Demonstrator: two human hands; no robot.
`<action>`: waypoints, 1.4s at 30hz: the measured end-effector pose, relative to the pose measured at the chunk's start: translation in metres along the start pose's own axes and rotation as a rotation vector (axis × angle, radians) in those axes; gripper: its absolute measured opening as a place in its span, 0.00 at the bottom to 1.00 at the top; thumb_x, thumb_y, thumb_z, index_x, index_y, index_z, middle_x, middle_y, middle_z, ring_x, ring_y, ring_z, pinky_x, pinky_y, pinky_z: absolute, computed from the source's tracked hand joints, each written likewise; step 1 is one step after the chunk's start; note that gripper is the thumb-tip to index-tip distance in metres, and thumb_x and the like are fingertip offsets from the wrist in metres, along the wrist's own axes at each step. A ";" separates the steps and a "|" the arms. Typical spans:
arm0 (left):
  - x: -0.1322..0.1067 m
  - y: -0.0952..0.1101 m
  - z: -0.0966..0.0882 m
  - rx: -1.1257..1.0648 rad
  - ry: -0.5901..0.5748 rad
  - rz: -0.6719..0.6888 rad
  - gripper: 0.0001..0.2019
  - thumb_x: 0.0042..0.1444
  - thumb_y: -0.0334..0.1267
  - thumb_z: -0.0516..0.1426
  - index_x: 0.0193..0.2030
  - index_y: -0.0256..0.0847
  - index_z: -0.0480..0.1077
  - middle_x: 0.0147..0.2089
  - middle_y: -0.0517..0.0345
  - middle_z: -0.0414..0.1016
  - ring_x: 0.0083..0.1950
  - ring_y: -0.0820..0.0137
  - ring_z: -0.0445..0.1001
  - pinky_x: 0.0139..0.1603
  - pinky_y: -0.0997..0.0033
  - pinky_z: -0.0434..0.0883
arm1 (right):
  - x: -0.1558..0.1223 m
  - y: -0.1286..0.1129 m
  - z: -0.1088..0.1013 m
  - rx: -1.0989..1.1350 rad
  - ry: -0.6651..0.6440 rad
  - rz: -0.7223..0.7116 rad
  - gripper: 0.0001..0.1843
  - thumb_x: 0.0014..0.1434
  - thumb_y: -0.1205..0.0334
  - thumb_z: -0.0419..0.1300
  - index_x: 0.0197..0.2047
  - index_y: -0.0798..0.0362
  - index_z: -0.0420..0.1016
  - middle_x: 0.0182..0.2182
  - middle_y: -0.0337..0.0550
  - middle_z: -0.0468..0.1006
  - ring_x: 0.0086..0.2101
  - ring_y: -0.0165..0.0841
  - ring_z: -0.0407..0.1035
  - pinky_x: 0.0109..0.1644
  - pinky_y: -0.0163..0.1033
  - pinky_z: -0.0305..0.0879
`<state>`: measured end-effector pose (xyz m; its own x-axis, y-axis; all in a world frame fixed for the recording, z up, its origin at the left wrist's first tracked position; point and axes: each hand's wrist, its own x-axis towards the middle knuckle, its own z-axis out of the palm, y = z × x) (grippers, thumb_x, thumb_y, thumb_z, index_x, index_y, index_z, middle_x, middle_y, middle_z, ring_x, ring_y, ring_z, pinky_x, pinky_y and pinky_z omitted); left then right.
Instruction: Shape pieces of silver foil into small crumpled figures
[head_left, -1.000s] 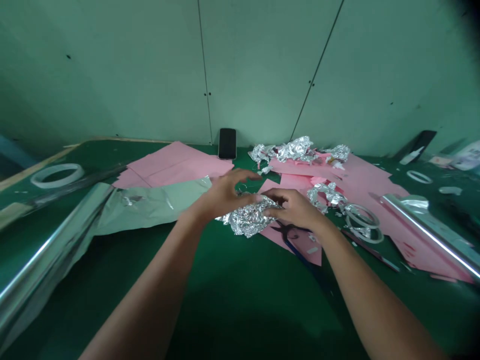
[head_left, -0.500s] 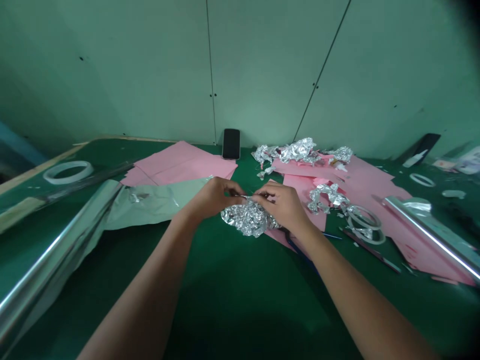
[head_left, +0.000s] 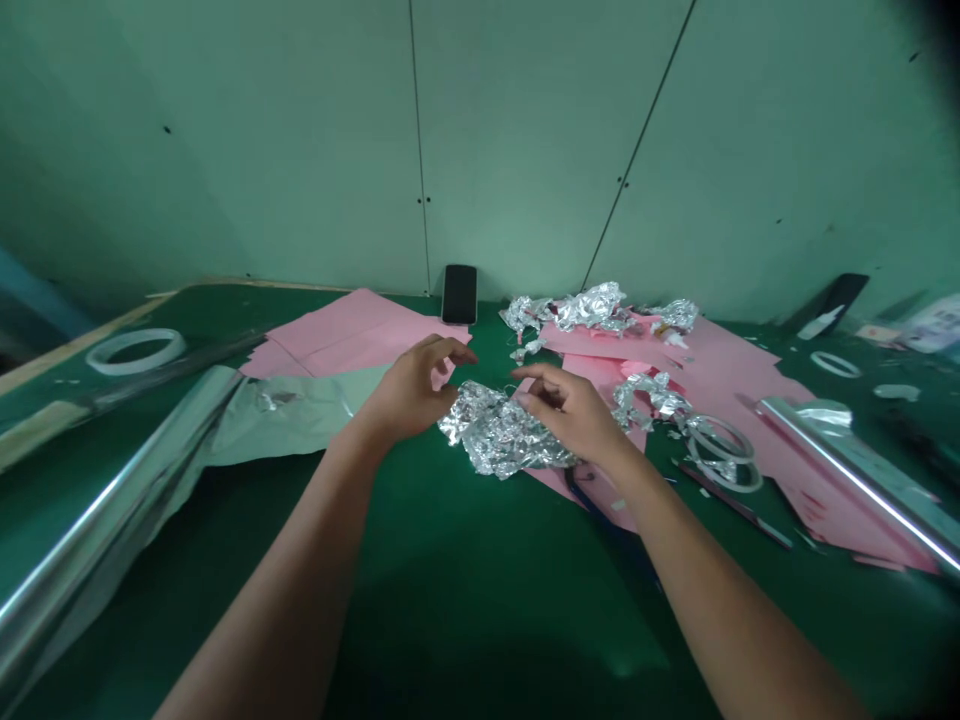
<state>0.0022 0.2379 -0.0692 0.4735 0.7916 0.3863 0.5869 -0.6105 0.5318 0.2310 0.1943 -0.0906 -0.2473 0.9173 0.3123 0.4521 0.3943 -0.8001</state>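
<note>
A crumpled piece of silver foil lies on the green table between my hands. My left hand hovers at its left edge, thumb and fingers apart with nothing between them. On the other side, my right hand is over the foil's right part, its fingers curved and spread from the thumb. Whether the right thumb still touches the foil I cannot tell. Pink paper shows under the foil's right side, beside a dark blue tool partly covered by my right forearm.
Pink sheets and a phone are at the back. Crumpled foil scraps lie on pink paper to the right, near tape rings and a thin cutter. Foil rolls flank both sides; a white ring is far left.
Both hands have loosened from the foil's top edge and moved apart, fingers opening. The foil now lies flatter and shows more of its surface.
</note>
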 end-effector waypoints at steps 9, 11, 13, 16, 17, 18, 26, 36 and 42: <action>0.002 0.011 0.007 -0.162 -0.132 -0.028 0.11 0.55 0.33 0.52 0.42 0.41 0.72 0.42 0.53 0.79 0.39 0.68 0.75 0.38 0.70 0.70 | 0.003 -0.012 0.012 0.149 -0.132 0.005 0.13 0.60 0.56 0.59 0.48 0.46 0.74 0.27 0.38 0.76 0.28 0.31 0.71 0.35 0.39 0.68; 0.003 0.008 0.007 -0.145 -0.085 -0.044 0.11 0.55 0.31 0.50 0.41 0.41 0.73 0.41 0.54 0.79 0.39 0.68 0.75 0.38 0.69 0.70 | 0.003 -0.013 0.021 0.174 -0.106 -0.006 0.14 0.59 0.55 0.60 0.49 0.46 0.74 0.28 0.38 0.77 0.29 0.30 0.71 0.35 0.39 0.68; 0.003 0.004 0.005 -0.110 -0.031 -0.053 0.12 0.56 0.31 0.50 0.41 0.41 0.73 0.40 0.54 0.79 0.39 0.68 0.75 0.39 0.68 0.70 | 0.004 -0.014 0.027 0.179 -0.087 -0.033 0.17 0.59 0.55 0.60 0.51 0.46 0.73 0.28 0.38 0.76 0.28 0.30 0.71 0.34 0.38 0.67; 0.003 -0.001 0.000 -0.075 0.048 -0.055 0.12 0.57 0.32 0.50 0.40 0.41 0.74 0.41 0.53 0.79 0.40 0.68 0.75 0.38 0.68 0.70 | 0.002 -0.012 0.028 0.171 -0.035 -0.042 0.18 0.62 0.53 0.56 0.54 0.47 0.70 0.25 0.37 0.74 0.26 0.28 0.69 0.30 0.36 0.65; 0.003 -0.002 -0.001 -0.069 0.073 -0.059 0.12 0.57 0.32 0.50 0.40 0.41 0.74 0.41 0.52 0.79 0.39 0.68 0.75 0.38 0.68 0.70 | 0.001 -0.009 0.026 0.164 0.004 -0.038 0.18 0.64 0.52 0.53 0.54 0.47 0.70 0.24 0.36 0.73 0.25 0.28 0.68 0.29 0.35 0.65; 0.003 -0.003 -0.002 -0.066 0.094 -0.068 0.12 0.57 0.32 0.50 0.40 0.41 0.74 0.40 0.52 0.79 0.39 0.68 0.75 0.38 0.68 0.71 | 0.000 -0.006 0.022 0.151 0.052 -0.034 0.18 0.65 0.51 0.51 0.53 0.48 0.71 0.24 0.36 0.72 0.25 0.28 0.67 0.29 0.35 0.64; -0.032 0.005 0.009 -0.073 0.424 -0.126 0.11 0.57 0.31 0.49 0.38 0.41 0.73 0.42 0.54 0.78 0.41 0.68 0.74 0.40 0.69 0.71 | -0.007 0.027 0.007 -0.158 0.205 -0.083 0.17 0.65 0.53 0.50 0.48 0.51 0.74 0.22 0.38 0.72 0.24 0.31 0.69 0.31 0.35 0.63; -0.139 -0.006 -0.071 0.587 0.627 -0.708 0.16 0.55 0.36 0.54 0.50 0.42 0.71 0.55 0.43 0.68 0.56 0.47 0.66 0.53 0.45 0.64 | -0.040 -0.024 -0.015 -0.178 0.532 -0.174 0.14 0.63 0.55 0.52 0.44 0.50 0.75 0.21 0.35 0.72 0.23 0.30 0.69 0.29 0.33 0.65; -0.165 -0.038 -0.113 0.588 0.207 -0.939 0.33 0.52 0.46 0.58 0.65 0.41 0.56 0.62 0.33 0.58 0.60 0.42 0.64 0.52 0.47 0.67 | -0.092 -0.094 0.044 -0.083 0.332 -0.212 0.11 0.64 0.58 0.52 0.45 0.49 0.73 0.21 0.35 0.74 0.22 0.30 0.70 0.27 0.33 0.66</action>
<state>-0.1722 0.1328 -0.0684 -0.4050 0.8990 0.1665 0.8973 0.3558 0.2612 0.1737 0.0707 -0.0661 -0.0584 0.7780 0.6255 0.4923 0.5675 -0.6600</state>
